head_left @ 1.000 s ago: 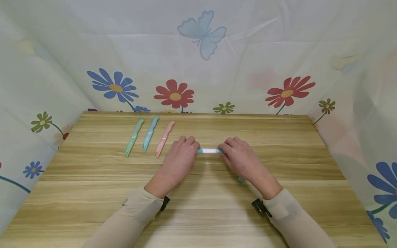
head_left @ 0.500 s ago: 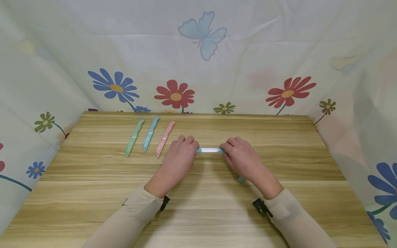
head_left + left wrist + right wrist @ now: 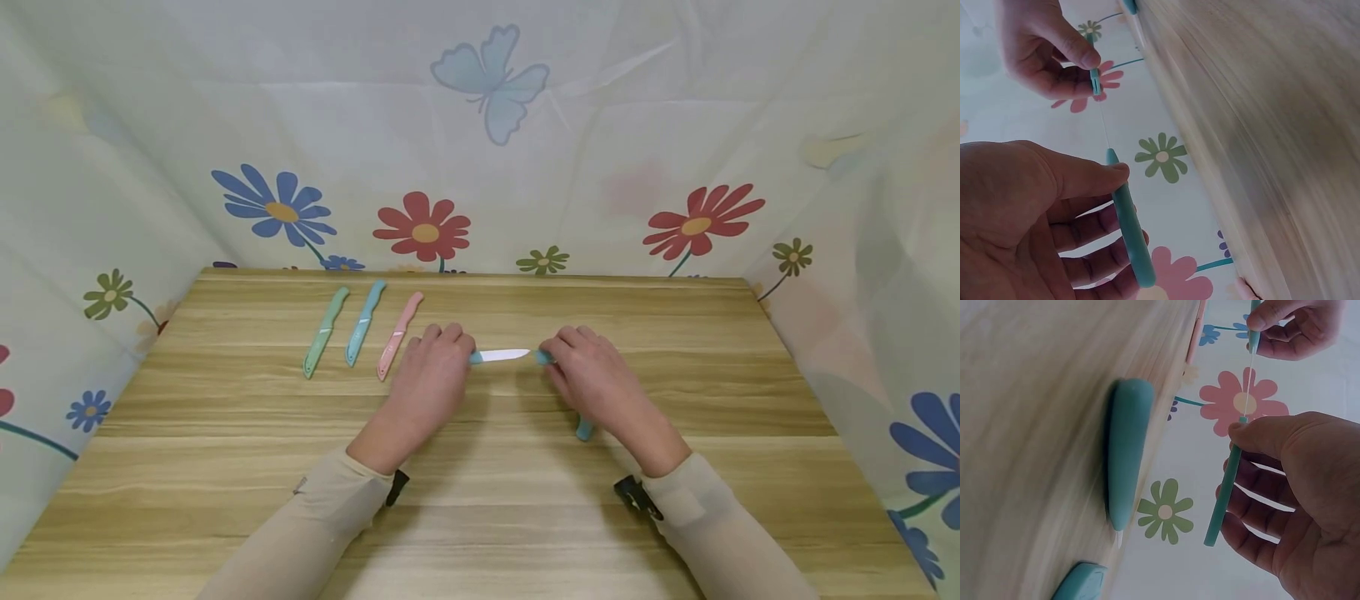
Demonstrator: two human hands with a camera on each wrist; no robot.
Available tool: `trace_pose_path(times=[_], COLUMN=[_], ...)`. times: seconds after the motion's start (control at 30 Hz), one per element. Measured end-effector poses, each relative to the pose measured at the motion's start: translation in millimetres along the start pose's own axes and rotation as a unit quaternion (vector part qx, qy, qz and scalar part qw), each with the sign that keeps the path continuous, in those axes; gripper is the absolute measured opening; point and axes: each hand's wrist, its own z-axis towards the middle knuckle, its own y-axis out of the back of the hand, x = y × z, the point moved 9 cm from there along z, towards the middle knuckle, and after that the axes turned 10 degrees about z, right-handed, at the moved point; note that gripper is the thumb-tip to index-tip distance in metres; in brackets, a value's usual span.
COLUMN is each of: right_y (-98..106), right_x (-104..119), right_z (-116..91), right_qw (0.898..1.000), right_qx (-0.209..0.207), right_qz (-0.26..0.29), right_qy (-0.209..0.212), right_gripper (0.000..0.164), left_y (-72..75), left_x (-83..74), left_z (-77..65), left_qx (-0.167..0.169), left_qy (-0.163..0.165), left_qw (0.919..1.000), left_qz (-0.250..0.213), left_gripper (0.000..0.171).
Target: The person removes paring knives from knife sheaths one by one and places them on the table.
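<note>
My left hand pinches the blue-green handle of a small paring knife between thumb and fingers. The knife's thin white blade points right, uncovered, its tip just short of the sheath. My right hand pinches that slim blue-green sheath, its open end facing the blade. Both are held above the table. A second blue-green knife lies on the table below my right hand; in the head view only its handle end shows past the hand.
On the wooden table, left of my hands, lie three sheathed knives side by side: a green one, a blue one and a pink one. The pink one is close to my left hand. Flower-printed cloth rises behind and at both sides.
The blade has come out of the sheath: its tip was inside and is now free, with a small gap between. My hands have moved slightly apart and a little away from me.
</note>
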Motion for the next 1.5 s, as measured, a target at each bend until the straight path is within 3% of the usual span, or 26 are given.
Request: trace_pose_path(times=[0.63, 1.0, 1.23, 1.5], right_y=[7.8, 12.4, 15.4, 14.7], right_x=[-6.2, -15.2, -21.2, -33.6], right_z=[1.8, 1.4, 0.3, -0.7], right_qw=[1.0, 0.995, 0.993, 0.977], right_qx=[-0.014, 0.011, 0.001, 0.004], right_qz=[0.021, 0.057, 0.072, 0.137], right_qy=[-0.017, -0.08, -0.097, -0.164], right_gripper=[0.022, 0.03, 0.04, 0.035], left_y=[-4.6, -3.4, -4.6, -10.3], left_x=[3.2, -3.8, -11.2, -21.4], left_z=[3.3, 7.4, 11.4, 15.4], left_qx=[0.008, 0.015, 0.018, 0.027], left_qy=[0.027, 0.045, 0.049, 0.054], left_qw=[0.9993, 0.9968, 0.9939, 0.9885], left_qz=[-0.024, -0.064, -0.097, -0.139], left_gripper=[0.011, 0.007, 0.007, 0.009])
